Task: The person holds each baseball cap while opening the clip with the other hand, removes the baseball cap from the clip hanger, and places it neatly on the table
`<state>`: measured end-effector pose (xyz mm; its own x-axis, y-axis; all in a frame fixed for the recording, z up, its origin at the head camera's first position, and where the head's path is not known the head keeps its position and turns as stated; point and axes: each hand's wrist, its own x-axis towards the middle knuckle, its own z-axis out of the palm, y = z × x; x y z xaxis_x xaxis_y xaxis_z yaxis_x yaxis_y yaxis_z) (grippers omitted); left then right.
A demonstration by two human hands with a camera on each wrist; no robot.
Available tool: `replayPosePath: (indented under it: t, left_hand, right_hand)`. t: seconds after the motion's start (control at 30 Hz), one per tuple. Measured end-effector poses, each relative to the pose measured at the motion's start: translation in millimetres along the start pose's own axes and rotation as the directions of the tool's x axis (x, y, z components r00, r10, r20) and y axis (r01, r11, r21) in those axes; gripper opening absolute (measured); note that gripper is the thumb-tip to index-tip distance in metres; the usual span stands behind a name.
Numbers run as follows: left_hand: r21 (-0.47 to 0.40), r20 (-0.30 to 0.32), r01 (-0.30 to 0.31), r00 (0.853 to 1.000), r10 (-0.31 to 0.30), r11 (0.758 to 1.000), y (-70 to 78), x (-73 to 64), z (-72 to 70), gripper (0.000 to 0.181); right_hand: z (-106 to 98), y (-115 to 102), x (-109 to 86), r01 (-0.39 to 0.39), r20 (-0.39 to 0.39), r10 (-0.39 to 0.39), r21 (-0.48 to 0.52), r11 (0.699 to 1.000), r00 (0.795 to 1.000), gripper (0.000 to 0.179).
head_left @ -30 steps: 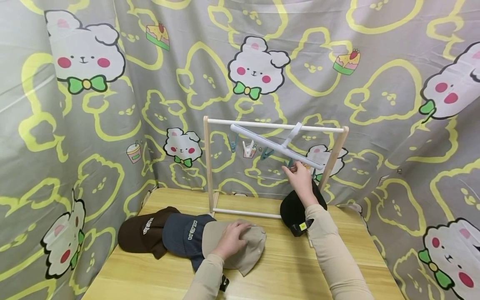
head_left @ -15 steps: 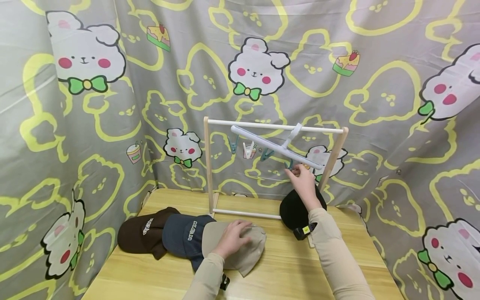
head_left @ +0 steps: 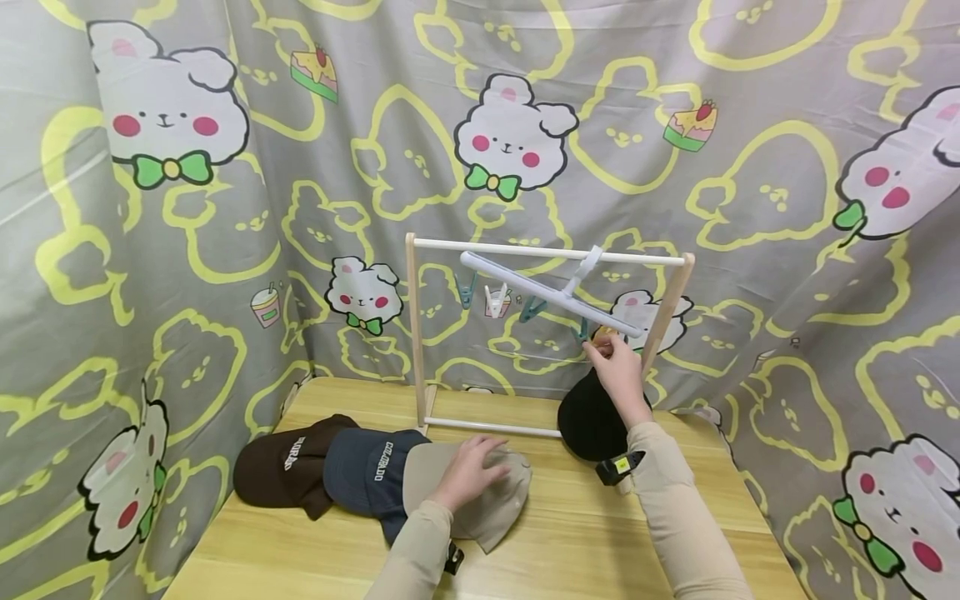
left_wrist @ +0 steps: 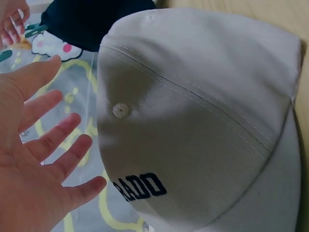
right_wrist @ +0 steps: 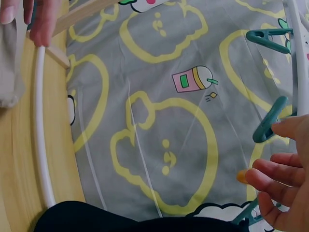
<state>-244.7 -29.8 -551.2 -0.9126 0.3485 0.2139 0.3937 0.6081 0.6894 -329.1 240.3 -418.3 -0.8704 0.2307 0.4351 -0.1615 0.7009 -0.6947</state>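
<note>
My left hand [head_left: 467, 477] hovers over or beside a beige cap [head_left: 510, 504], its fingers spread; in the left wrist view they appear apart from the cap [left_wrist: 193, 101]. Up at the rack, my right hand [head_left: 619, 371] is by a teal clip [head_left: 581, 332] below a pale hanger [head_left: 551, 287]. In the right wrist view, the thumb is at the lower end of that clip [right_wrist: 268, 123], and the other fingers are loosely bent away from it. A black cap [head_left: 588, 425] hangs below the right hand; the hand and arm hide part of it.
A wood-and-white rack [head_left: 416, 333] stands at the table's back, carrying the hanger. Other teal clips [head_left: 466, 293] and a white clip [head_left: 495, 300] hang there. A navy cap [head_left: 360, 475] and a brown cap [head_left: 273, 467] overlap left of the beige one. Patterned curtain surrounds the table.
My right hand has moved slightly right and down, exposing more of the teal clip. The left hand has barely lifted over the beige cap.
</note>
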Motion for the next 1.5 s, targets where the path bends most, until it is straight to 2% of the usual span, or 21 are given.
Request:
replayPosePath:
  t: [0.23,0.4,0.67,0.9,1.17,1.33,1.5]
  left_hand:
    - [-0.019,0.002,-0.012,1.0,0.012,1.0,6.6,6.6,-0.6,0.047]
    - [-0.024,-0.003,-0.02,1.0,0.02,1.0,11.1,10.2,-1.1,0.046]
    - [-0.004,0.019,-0.018,1.0,0.018,1.0,17.8,17.6,-3.1,0.049]
    - [0.015,0.006,-0.036,0.999,0.036,0.999,20.9,24.4,-3.4,0.047]
    - [0.0,0.016,-0.019,1.0,0.019,1.0,22.3,28.2,-4.3,0.047]
    - [-0.018,0.009,-0.016,1.0,0.017,1.0,19.8,32.9,-4.5,0.049]
    - [-0.014,-0.001,-0.022,1.0,0.022,1.0,19.9,37.9,-4.4,0.049]
  right_hand:
    - [-4.1,10.0,-0.1,0.017,-0.073,-0.018,-0.009,1.0,0.997,0.03]
    - [-8.5,14.0,-0.6,0.013,-0.092,-0.011,0.026,1.0,0.996,0.031]
    - [-12.7,19.8,-0.3,0.025,-0.104,-0.024,0.013,1.0,0.994,0.039]
    - [-13.6,22.1,-0.9,-0.026,-0.089,0.028,0.022,0.999,0.996,0.051]
    - [-13.7,21.2,-2.7,-0.116,-0.055,0.119,0.047,0.992,0.991,0.057]
    - [-11.9,23.3,-3.0,-0.172,-0.044,0.175,0.057,0.983,0.984,0.056]
    - [-9.9,25.4,-3.6,-0.178,-0.06,0.18,0.041,0.983,0.982,0.05]
